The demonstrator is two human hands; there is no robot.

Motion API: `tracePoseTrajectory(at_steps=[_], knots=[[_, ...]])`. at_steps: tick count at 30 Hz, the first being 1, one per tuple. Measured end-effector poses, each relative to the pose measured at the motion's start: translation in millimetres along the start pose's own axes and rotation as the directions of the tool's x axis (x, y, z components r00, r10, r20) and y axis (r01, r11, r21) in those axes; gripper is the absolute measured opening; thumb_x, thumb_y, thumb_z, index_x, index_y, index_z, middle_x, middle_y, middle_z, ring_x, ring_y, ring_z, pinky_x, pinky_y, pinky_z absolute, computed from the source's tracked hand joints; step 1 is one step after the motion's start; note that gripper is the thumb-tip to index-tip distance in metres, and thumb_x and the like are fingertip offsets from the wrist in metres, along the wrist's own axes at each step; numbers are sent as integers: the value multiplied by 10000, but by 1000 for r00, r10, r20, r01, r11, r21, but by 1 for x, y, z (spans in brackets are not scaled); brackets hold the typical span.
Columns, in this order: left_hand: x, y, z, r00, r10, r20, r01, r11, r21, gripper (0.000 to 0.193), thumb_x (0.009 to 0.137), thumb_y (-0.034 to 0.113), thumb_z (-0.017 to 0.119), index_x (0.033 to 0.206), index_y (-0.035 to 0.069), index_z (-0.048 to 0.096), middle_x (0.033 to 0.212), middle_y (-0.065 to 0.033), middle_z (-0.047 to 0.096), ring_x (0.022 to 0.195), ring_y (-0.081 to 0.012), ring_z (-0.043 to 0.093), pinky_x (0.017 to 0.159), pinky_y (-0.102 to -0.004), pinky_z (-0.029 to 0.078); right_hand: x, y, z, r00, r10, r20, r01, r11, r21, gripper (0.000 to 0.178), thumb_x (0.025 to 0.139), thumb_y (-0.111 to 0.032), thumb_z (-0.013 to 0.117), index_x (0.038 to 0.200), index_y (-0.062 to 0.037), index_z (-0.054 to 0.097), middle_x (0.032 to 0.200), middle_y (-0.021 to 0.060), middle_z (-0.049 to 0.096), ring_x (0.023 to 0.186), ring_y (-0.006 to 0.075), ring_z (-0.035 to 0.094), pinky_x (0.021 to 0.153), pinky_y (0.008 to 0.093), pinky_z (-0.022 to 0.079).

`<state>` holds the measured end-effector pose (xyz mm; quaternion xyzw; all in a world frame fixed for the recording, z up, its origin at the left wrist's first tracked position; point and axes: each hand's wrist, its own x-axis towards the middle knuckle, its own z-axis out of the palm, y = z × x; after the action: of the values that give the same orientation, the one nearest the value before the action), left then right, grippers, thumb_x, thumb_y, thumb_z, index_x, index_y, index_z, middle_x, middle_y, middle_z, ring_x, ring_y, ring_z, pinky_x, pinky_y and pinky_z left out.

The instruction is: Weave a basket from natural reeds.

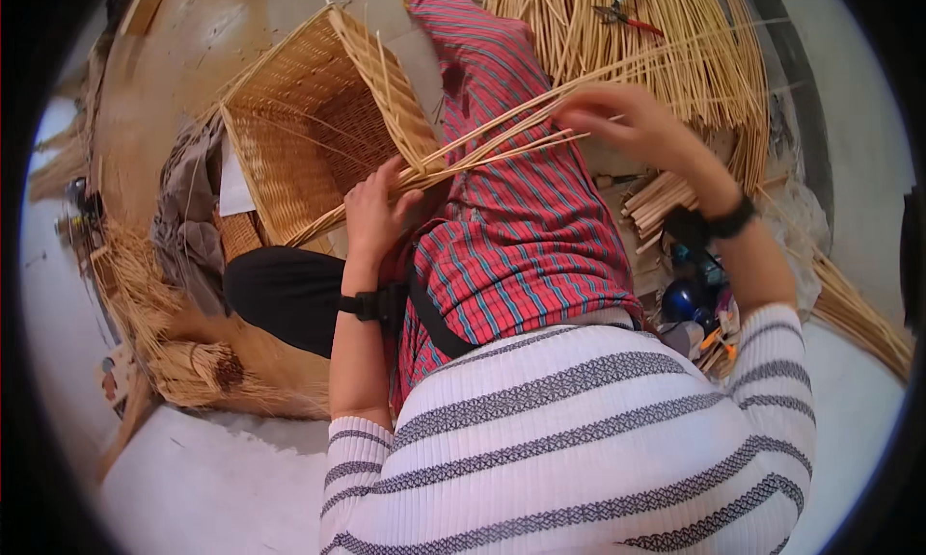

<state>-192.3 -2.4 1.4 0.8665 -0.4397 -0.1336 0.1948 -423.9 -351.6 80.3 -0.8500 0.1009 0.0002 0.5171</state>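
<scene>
A square wicker basket [275, 160] lies tilted in front of me, its open mouth facing me. My left hand [371, 208] is closed at the basket's near right corner, around the rim and the bundled canes there. From that corner several long, pale wicker canes [502, 140] fan out to the right across my red plaid lap cloth [526, 237]. My right hand [617, 121] is raised over the canes, its fingers curled and pinching among them. Which canes lie between those fingertips is partly hidden.
Loose canes [569, 44] cover the floor at far right, with red-handled pruning shears [627, 17] on top. Short cut sticks [661, 203] and a dark blue round object [683, 301] lie by my right side. Left are grey cloth [188, 198] and a cane bundle [214, 364].
</scene>
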Motion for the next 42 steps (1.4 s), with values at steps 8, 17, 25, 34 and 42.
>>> tracePoseTrajectory(at_steps=[8, 17, 25, 34, 42], knots=[[13, 44, 19, 947, -186, -262, 108, 953, -285, 845, 730, 136, 916, 1476, 156, 521, 1019, -91, 712, 986, -314, 685, 916, -464, 487, 113, 6, 106, 973, 77, 219, 8, 931, -364, 212, 870, -279, 786, 1018, -127, 784, 969, 105, 738, 985, 335, 701, 868, 463, 558], [15, 52, 21, 901, -287, -326, 157, 915, -372, 983, 680, 55, 921, 1551, 165, 478, 900, -76, 708, 882, -276, 701, 865, -433, 521, 110, 7, 115, 989, 110, 101, -69, 937, -344, 135, 878, -171, 769, 986, -100, 731, 967, 79, 663, 962, 325, 673, 815, 460, 543], [11, 47, 23, 895, -317, -314, 155, 881, -448, 969, 691, 26, 909, 1561, 152, 501, 912, -57, 705, 867, -227, 704, 824, -396, 544, 83, -10, 119, 982, -125, 140, 180, 828, -532, 132, 899, -184, 705, 954, -92, 629, 930, 96, 626, 932, 326, 663, 783, 445, 562], [6, 47, 16, 899, -425, -106, 295, 765, -573, 990, 673, 114, 943, 1562, 141, 507, 902, -51, 721, 916, -258, 685, 855, -411, 535, 228, 18, 119, 612, -712, 343, 758, 405, -512, 393, 791, -294, 813, 1121, -160, 647, 1089, 24, 636, 1108, 260, 608, 963, 403, 505], [-27, 41, -9, 926, -351, 143, 378, 832, -405, 1018, 689, 128, 958, 1587, 172, 479, 899, -59, 677, 862, -202, 695, 813, -344, 571, 213, 12, 141, 614, -760, 211, 742, 465, -484, 548, 686, -386, 854, 1177, -241, 657, 1253, -20, 637, 1242, 217, 598, 1124, 430, 432]])
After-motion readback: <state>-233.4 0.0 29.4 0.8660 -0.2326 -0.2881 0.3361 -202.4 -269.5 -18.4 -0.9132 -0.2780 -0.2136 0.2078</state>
